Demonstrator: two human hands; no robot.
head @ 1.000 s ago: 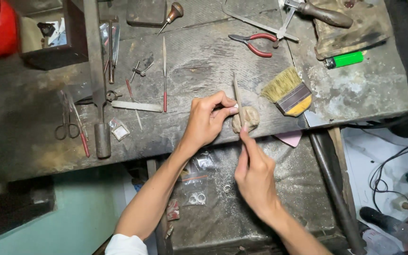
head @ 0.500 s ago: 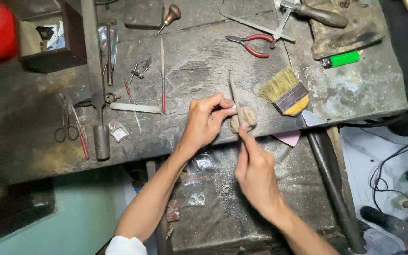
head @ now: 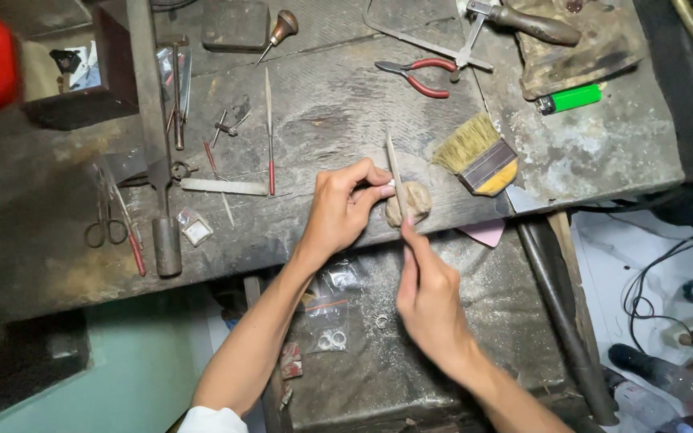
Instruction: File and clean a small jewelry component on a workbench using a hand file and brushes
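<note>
Needle file (head: 395,172), thin and grey, stands slanted over the front edge of the table (head: 58,265), its tip pointing away from the person. Right hand (head: 431,301) is closed around the file's lower end, forefinger laid along the shaft. Left hand (head: 346,210) rests on the table edge, fingers curled and pinched together at a small pale piece right beside the file; what that piece is cannot be told. Just behind the file, a rounded tan wooden peg (head: 412,200) juts from the table edge, touching the left fingertips.

Near right of the peg: flat paintbrush (head: 475,156), yellow handle, pale bristles. Farther back: red-handled pliers (head: 419,76), green lighter (head: 569,99). Left side: small scissors (head: 104,220), long dark metal bar (head: 150,128). Below the table edge, a dusty tray (head: 483,337) with small rings in clear bags (head: 330,338).
</note>
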